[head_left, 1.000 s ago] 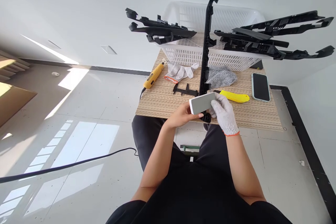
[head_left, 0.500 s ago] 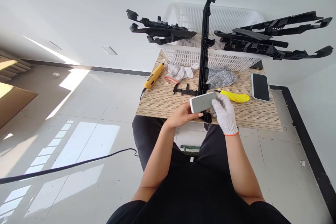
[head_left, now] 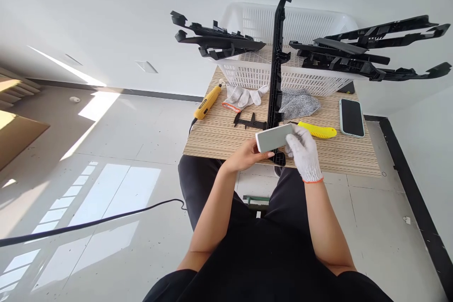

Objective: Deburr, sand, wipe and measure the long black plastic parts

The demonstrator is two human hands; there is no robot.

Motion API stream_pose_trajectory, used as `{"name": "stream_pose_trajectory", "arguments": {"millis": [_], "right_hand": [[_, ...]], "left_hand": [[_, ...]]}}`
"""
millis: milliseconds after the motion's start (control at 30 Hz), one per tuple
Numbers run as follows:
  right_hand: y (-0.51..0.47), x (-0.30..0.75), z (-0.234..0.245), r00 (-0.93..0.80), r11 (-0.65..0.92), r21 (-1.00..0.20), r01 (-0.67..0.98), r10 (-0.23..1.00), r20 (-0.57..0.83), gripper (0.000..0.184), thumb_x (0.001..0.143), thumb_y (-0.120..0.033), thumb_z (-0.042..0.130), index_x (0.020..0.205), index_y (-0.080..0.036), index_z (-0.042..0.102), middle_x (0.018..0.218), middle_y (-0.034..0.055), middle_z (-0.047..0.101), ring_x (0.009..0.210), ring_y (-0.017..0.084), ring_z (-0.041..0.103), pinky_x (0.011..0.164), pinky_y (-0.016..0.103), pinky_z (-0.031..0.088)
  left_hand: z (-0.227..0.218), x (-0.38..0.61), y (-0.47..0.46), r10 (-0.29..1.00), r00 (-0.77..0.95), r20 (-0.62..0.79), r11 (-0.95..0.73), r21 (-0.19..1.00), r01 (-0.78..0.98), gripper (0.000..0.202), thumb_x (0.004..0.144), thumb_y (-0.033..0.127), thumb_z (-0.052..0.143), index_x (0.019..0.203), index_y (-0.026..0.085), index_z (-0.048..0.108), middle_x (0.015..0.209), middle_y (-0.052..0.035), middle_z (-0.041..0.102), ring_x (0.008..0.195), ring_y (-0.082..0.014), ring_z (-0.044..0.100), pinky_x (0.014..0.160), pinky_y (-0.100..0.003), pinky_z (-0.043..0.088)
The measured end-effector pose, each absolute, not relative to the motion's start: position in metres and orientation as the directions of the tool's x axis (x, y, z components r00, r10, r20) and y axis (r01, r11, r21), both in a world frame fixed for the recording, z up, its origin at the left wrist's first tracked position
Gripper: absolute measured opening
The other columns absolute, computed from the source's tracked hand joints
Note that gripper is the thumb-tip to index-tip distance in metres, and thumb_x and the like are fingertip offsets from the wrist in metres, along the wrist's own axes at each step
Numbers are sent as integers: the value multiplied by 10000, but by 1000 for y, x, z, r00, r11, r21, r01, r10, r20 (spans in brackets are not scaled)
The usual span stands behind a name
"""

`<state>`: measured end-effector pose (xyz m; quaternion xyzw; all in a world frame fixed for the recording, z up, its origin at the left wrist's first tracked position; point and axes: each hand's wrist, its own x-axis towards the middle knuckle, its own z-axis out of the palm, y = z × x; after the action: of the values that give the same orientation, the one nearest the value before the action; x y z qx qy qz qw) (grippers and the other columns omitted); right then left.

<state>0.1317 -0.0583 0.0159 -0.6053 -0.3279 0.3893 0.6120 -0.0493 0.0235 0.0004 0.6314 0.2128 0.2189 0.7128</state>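
Bare and without a glove, my left hand (head_left: 247, 155) grips the left end of a flat grey block with a white edge (head_left: 273, 138). My right hand (head_left: 302, 151), in a white knitted glove with an orange cuff, has its thumb on top of the block's right end; the other fingers are mostly hidden. Beneath the block runs a long black plastic trim piece (head_left: 276, 71), reaching from the table's front edge up over the basket. Just right of the block lies a yellow-handled knife (head_left: 316, 130), its front end partly hidden. A black caliper (head_left: 249, 121) is left of the trim piece.
A white basket (head_left: 244, 75) stands behind, with several black trim pieces (head_left: 339, 59) jutting out both sides. On the striped table (head_left: 212, 144) are a yellow rotary tool (head_left: 208, 102), a white glove (head_left: 244, 97), a grey cloth (head_left: 299, 104) and a phone (head_left: 351, 117).
Both hands stay on the grey block. The right hand's glove has shifted very slightly; otherwise things look the same.
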Motion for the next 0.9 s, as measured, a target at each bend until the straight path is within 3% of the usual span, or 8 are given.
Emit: {"name": "stream_pose_trajectory", "arguments": {"millis": [167, 300, 433, 567, 700, 800, 900], "right_hand": [[-59, 131, 15, 563, 11, -993, -120, 825, -59, 370, 870, -397, 665, 1202, -236, 640, 786, -25, 603, 505, 68, 450, 436, 216, 388], [-59, 131, 14, 445, -53, -996, -71, 892, -79, 411, 847, -393, 710, 1226, -243, 654, 800, -12, 619, 565, 91, 519, 457, 220, 413], [-58, 131, 12, 575, 33, -992, -118, 817, -41, 379, 867, -401, 673, 1212, -246, 636, 799, -22, 614, 518, 70, 462, 435, 213, 381], [-58, 132, 11, 464, -49, -996, -75, 882, -79, 432, 829, -410, 721, 1220, -239, 653, 805, -2, 621, 566, 97, 515, 444, 221, 409], [-57, 132, 11, 583, 38, -990, -139, 811, -51, 406, 843, -414, 689, 1206, -239, 636, 791, -21, 597, 523, 71, 464, 434, 208, 376], [-57, 132, 11, 499, -25, -993, -112, 863, -78, 436, 824, -398, 716, 1224, -237, 644, 794, -14, 610, 554, 91, 511, 448, 219, 400], [-58, 132, 12, 553, 2, -988, -153, 829, -84, 382, 835, -383, 698, 1186, -238, 651, 771, -21, 598, 526, 81, 481, 432, 213, 371]], "left_hand": [[1, -49, 24, 571, 821, -6, 98, 993, -61, 478, 848, 388, 755, 1240, 131, 660, 1247, -129, 711, 1144, -253, 658, 952, -340, 549], [1, -50, 23, 585, 810, -28, 101, 994, -39, 510, 831, 374, 776, 1261, 133, 644, 1231, -127, 720, 1117, -248, 671, 958, -351, 549], [1, -49, 22, 571, 821, -11, 114, 991, -66, 509, 825, 377, 781, 1252, 131, 654, 1255, -131, 710, 1169, -265, 653, 981, -361, 543], [1, -49, 22, 594, 805, -9, 99, 993, -62, 517, 809, 355, 800, 1248, 129, 647, 1241, -130, 716, 1132, -256, 669, 980, -368, 547], [1, -49, 22, 570, 822, -16, 142, 987, -79, 521, 809, 374, 795, 1246, 130, 650, 1265, -138, 706, 1177, -276, 652, 969, -369, 556], [1, -48, 22, 585, 810, -27, 127, 990, -59, 554, 793, 386, 809, 1255, 131, 642, 1267, -136, 706, 1159, -274, 658, 960, -370, 559], [2, -48, 22, 585, 810, -30, 137, 989, -63, 593, 778, 379, 822, 1284, 135, 633, 1277, -136, 700, 1185, -280, 645, 977, -374, 549]]}}
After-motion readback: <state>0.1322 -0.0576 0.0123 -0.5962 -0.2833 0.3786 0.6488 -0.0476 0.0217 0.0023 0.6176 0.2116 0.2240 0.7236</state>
